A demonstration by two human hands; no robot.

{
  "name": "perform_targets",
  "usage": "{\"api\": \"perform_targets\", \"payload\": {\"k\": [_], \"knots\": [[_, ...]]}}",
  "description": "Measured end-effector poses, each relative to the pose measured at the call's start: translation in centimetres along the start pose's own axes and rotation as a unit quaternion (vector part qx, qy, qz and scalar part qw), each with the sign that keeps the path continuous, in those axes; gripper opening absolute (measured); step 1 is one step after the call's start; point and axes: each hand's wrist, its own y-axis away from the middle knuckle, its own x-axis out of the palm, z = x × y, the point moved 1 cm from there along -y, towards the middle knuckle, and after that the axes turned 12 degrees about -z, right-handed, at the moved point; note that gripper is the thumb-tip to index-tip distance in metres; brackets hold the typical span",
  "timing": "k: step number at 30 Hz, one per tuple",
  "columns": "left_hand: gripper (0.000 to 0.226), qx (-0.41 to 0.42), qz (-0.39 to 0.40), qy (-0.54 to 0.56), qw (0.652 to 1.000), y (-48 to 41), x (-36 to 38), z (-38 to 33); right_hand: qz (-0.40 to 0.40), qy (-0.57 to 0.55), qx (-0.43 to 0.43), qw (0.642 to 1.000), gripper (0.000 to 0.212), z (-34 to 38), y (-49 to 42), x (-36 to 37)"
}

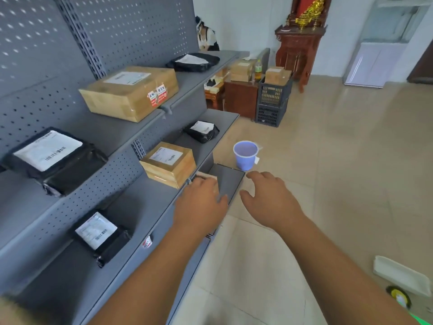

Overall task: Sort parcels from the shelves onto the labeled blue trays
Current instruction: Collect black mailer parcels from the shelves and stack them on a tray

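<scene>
Grey metal shelves [150,127] on the left carry parcels. A large cardboard box [130,95] and a black bag [193,62] lie on the top shelf. A black bag with a white label [54,158], a small cardboard box [168,163] and another black bag [202,131] lie on the middle shelf. One more black bag [100,235] lies on the lower shelf. My left hand [201,202] reaches down past the shelf edge onto a small cardboard parcel [206,177] on the bottom shelf, mostly hidden. My right hand [269,198] hovers open beside it. No blue tray is in view.
A light blue plastic cup [245,154] stands on the tiled floor just past the shelf end. Stacked black crates [273,102] with boxes, a wooden desk [239,97] and a red wooden cabinet [297,48] stand farther back. A white bag [398,275] lies at lower right.
</scene>
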Motion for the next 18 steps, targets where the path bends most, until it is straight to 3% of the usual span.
{"api": "perform_targets", "payload": {"k": [13, 18], "knots": [[0.046, -0.059, -0.103, 0.023, 0.993, -8.1, -6.1, 7.7, -0.022, -0.097, -0.093, 0.991, 0.048, 11.7, -10.7, 3.0], [0.044, -0.08, -0.189, 0.019, 0.979, -9.4, -9.7, 10.1, -0.016, -0.146, -0.145, 0.979, 0.041, 16.5, -13.2, 4.8]]}}
